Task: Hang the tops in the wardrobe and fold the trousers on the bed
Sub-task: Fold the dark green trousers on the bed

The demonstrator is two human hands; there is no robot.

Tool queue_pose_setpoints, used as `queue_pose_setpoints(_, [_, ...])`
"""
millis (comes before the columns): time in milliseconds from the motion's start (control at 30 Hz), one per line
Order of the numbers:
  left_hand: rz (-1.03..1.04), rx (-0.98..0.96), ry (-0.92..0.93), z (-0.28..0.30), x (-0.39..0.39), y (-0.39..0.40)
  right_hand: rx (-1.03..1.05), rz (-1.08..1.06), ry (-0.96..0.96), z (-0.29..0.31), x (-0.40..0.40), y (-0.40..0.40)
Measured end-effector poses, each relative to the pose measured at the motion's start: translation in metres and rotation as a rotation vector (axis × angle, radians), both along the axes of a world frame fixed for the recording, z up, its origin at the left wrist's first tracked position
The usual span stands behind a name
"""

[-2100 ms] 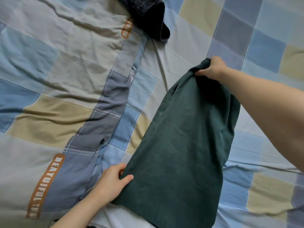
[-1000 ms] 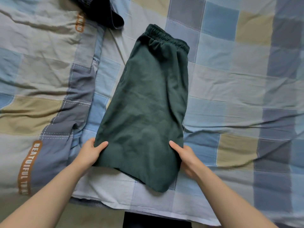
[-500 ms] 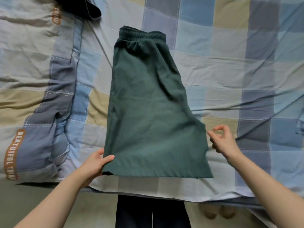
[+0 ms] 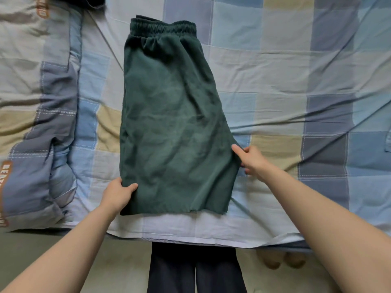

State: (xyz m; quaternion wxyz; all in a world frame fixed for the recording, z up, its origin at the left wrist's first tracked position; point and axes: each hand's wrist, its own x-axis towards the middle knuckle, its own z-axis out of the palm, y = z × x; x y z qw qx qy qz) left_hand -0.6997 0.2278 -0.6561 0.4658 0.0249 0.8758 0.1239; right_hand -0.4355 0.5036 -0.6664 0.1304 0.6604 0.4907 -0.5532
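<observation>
Dark green shorts [image 4: 173,123] lie flat on the checked bed sheet [image 4: 275,70], folded in half lengthwise, with the elastic waistband at the far end and the hem near the bed's edge. My left hand [image 4: 118,193] pinches the near left corner of the hem. My right hand [image 4: 251,159] rests at the shorts' right edge, thumb on the fabric and fingers tucked at the side seam.
A rolled checked duvet [image 4: 38,123] with orange lettering lies along the left. A dark garment [image 4: 88,2] shows at the top left corner. The bed's near edge [image 4: 190,240] runs across the bottom, with my dark trousers [image 4: 194,271] and the floor below.
The shorts were laid down and spread flat on the sheet. My right hand left the waistband, moved to the hem, and now touches the right edge. The left hand kept its corner.
</observation>
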Motion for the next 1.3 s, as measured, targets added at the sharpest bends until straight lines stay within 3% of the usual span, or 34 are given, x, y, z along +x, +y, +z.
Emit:
queue_pose_setpoints(100, [-0.051, -0.018, 0.038, 0.001, -0.001, 0.001, 0.047, 0.183, -0.064, -0.005, 0.001, 0.006])
queue_pose_setpoints(167, [-0.106, -0.037, 0.077, 0.001, 0.0, 0.0, 0.154, 0.066, -0.114, -0.006, 0.01, 0.008])
queue_pose_setpoints(233, [-0.118, -0.05, 0.09, 0.0, 0.002, 0.001, 0.18, -0.19, -0.126, 0.001, 0.021, 0.002])
queue_pose_setpoints(300, [-0.104, -0.063, 0.093, -0.001, 0.006, 0.003, 0.064, -0.238, -0.076, 0.012, 0.024, -0.017])
queue_pose_setpoints(367, [-0.065, -0.056, 0.099, -0.001, 0.009, 0.002, -0.05, -0.15, -0.004, 0.021, 0.023, -0.042])
queue_pose_setpoints(533, [0.117, 0.015, 0.034, 0.001, 0.01, -0.012, -0.13, -0.221, 0.107, 0.026, 0.022, -0.091])
queue_pose_setpoints(600, [0.109, 0.03, 0.052, 0.004, 0.011, -0.016, -0.066, -0.108, 0.042, 0.02, 0.031, -0.108])
queue_pose_setpoints(767, [-0.176, -0.146, 0.142, 0.01, 0.009, -0.013, 0.003, 0.133, -0.085, 0.011, 0.061, -0.117])
queue_pose_setpoints(900, [-0.301, -0.36, 0.421, 0.02, 0.031, 0.021, 0.007, 0.27, -0.223, 0.013, 0.079, -0.095])
queue_pose_setpoints(1000, [-0.511, -0.082, 0.579, 0.029, 0.063, 0.062, 0.203, 0.17, -0.183, 0.021, 0.062, -0.06])
queue_pose_setpoints(1100, [-0.725, 0.306, 0.332, 0.033, 0.111, 0.103, 0.342, 0.073, -0.087, 0.026, 0.033, -0.019])
queue_pose_setpoints(1167, [-0.789, 0.455, 0.125, 0.031, 0.142, 0.125, 0.297, 0.045, 0.018, 0.027, 0.014, 0.002])
queue_pose_setpoints(1300, [-0.752, 0.372, -0.079, 0.017, 0.181, 0.152, 0.07, 0.194, 0.103, 0.024, -0.011, 0.022])
